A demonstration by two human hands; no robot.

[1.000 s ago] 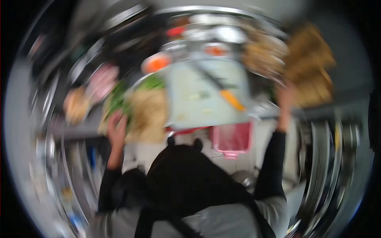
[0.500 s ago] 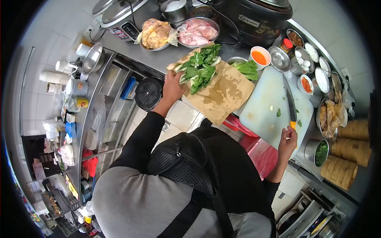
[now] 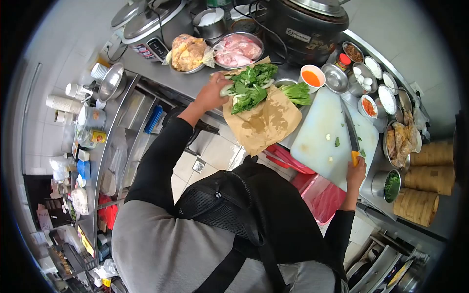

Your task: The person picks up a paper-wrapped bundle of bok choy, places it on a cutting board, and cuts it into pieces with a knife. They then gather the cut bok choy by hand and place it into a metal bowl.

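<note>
Leafy bok choy [image 3: 251, 89] lies in a bunch on a sheet of brown paper [image 3: 266, 124] at the front edge of the counter. My left hand [image 3: 213, 93] is closed around the pale stem end of the bunch, and its fingertips are partly hidden among the stems. On the white cutting board [image 3: 317, 134] rests a long knife [image 3: 350, 124], its blade pointing away from me. My right hand [image 3: 356, 171] is closed on the knife's yellow handle. Small scraps of leaf [image 3: 337, 141] and stem are scattered beside the blade.
Green stalks [image 3: 296, 93] lie by the paper. Behind stand a bowl of raw meat [image 3: 238, 50], bagged chicken [image 3: 187, 51] and a black pot [image 3: 308, 36]. Bowls, a pot of greens [image 3: 391, 186] and bamboo steamers [image 3: 415, 205] line the right. A pink bin [image 3: 320, 200] stands below.
My left hand has moved further onto the stem end, and the bok choy has shifted slightly on the paper. My right hand has closed more fully around the knife handle. The view has shifted slightly.
</note>
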